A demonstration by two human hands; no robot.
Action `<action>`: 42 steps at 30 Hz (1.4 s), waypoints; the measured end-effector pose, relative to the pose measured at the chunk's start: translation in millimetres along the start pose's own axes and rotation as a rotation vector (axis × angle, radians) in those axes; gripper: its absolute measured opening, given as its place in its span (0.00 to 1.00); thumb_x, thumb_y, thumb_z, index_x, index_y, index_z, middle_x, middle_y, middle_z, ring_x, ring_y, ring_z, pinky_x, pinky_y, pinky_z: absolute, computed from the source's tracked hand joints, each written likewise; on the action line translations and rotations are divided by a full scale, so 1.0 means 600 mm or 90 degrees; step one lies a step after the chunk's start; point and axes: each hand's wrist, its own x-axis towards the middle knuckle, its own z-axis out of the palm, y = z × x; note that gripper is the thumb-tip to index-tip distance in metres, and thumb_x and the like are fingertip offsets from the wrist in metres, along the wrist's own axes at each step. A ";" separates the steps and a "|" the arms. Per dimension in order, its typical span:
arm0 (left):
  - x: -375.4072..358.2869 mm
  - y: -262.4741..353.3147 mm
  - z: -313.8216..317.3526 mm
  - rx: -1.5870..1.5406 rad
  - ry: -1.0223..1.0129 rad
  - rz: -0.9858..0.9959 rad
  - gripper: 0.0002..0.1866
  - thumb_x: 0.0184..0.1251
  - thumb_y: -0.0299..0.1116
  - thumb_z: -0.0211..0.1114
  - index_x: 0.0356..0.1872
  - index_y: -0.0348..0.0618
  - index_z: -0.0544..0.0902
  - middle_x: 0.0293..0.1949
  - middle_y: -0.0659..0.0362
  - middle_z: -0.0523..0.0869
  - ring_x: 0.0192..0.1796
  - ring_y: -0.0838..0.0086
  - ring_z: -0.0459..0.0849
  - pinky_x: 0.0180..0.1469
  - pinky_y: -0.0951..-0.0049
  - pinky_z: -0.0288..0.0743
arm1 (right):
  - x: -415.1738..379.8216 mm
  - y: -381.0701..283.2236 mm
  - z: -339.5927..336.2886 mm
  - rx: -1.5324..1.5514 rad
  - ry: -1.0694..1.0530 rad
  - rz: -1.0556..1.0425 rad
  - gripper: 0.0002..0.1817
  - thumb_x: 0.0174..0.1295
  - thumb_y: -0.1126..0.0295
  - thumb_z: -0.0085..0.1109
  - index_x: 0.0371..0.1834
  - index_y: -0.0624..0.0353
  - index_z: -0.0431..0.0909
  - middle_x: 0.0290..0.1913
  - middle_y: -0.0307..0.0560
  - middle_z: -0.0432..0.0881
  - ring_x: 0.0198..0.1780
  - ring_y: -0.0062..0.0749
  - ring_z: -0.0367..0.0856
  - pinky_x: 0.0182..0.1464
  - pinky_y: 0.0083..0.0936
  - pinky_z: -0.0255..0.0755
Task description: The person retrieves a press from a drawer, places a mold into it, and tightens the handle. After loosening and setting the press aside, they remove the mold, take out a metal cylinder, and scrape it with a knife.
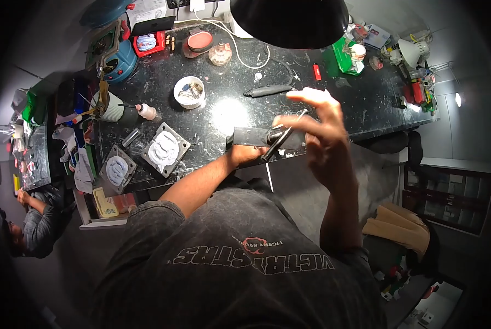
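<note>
My left hand grips a dark metal screw clamp from below, at the front edge of the bench. Most of its fingers are hidden behind the flat plate of the clamp. A slim crossbar handle slants up across the screw. My right hand is raised at this handle, its fingers apart and bent, slightly blurred, overlapping the bar's upper end. To the left lie two metal flask halves, one larger and one smaller, both filled with white plaster.
A white tub of small parts and a black handpiece rest on the black bench. A dropper bottle stands at left. A black lamp shade hangs over the back. Another person sits at far left.
</note>
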 end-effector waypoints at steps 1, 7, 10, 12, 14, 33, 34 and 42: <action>0.000 0.005 0.001 -0.012 -0.016 -0.021 0.19 0.71 0.45 0.66 0.53 0.42 0.82 0.46 0.56 0.88 0.49 0.70 0.84 0.50 0.67 0.78 | -0.002 -0.004 0.005 -0.011 0.032 0.101 0.14 0.57 0.74 0.59 0.47 0.54 0.83 0.57 0.52 0.79 0.62 0.51 0.73 0.65 0.41 0.66; -0.001 -0.048 0.018 -0.011 0.064 0.054 0.12 0.69 0.31 0.65 0.50 0.41 0.83 0.44 0.57 0.88 0.45 0.72 0.85 0.46 0.68 0.79 | 0.003 -0.022 0.015 -0.085 -0.123 0.373 0.32 0.53 0.55 0.76 0.55 0.65 0.78 0.41 0.52 0.81 0.47 0.43 0.81 0.53 0.39 0.73; 0.002 -0.079 0.020 0.015 0.043 0.050 0.09 0.67 0.22 0.60 0.45 0.40 0.84 0.37 0.57 0.87 0.39 0.73 0.84 0.40 0.67 0.78 | -0.009 0.015 0.035 -0.031 -0.118 0.155 0.27 0.58 0.66 0.69 0.63 0.57 0.77 0.49 0.53 0.83 0.51 0.45 0.82 0.62 0.45 0.67; 0.004 -0.083 0.020 0.040 0.058 0.040 0.08 0.66 0.21 0.59 0.43 0.41 0.83 0.35 0.58 0.86 0.37 0.72 0.83 0.38 0.67 0.77 | -0.013 0.011 0.034 -0.058 -0.120 0.010 0.27 0.60 0.72 0.65 0.66 0.52 0.76 0.55 0.53 0.84 0.55 0.46 0.83 0.67 0.48 0.63; 0.006 -0.090 0.022 0.061 0.018 0.042 0.08 0.67 0.23 0.60 0.45 0.41 0.83 0.36 0.57 0.86 0.38 0.71 0.83 0.39 0.66 0.77 | -0.004 -0.011 0.019 0.137 -0.151 0.192 0.29 0.62 0.79 0.59 0.68 0.45 0.75 0.63 0.54 0.80 0.62 0.44 0.81 0.73 0.53 0.54; -0.008 -0.086 0.048 0.164 0.114 0.056 0.10 0.72 0.31 0.58 0.48 0.42 0.83 0.42 0.54 0.87 0.44 0.63 0.85 0.48 0.61 0.76 | -0.029 -0.015 0.012 -0.035 -0.121 0.182 0.16 0.56 0.73 0.67 0.49 0.58 0.85 0.40 0.48 0.82 0.45 0.43 0.81 0.51 0.35 0.74; -0.008 -0.085 0.047 0.163 0.110 0.058 0.10 0.72 0.31 0.58 0.48 0.42 0.83 0.42 0.54 0.87 0.44 0.63 0.85 0.48 0.61 0.76 | -0.029 -0.015 0.012 -0.034 -0.126 0.182 0.17 0.56 0.73 0.67 0.50 0.58 0.84 0.40 0.48 0.82 0.45 0.44 0.81 0.50 0.35 0.74; -0.008 -0.095 0.042 0.213 0.094 0.073 0.09 0.72 0.31 0.55 0.42 0.40 0.82 0.37 0.53 0.85 0.40 0.61 0.83 0.44 0.60 0.75 | -0.046 -0.008 0.022 -0.004 -0.105 0.202 0.18 0.59 0.71 0.67 0.55 0.57 0.82 0.40 0.48 0.82 0.45 0.42 0.81 0.50 0.35 0.74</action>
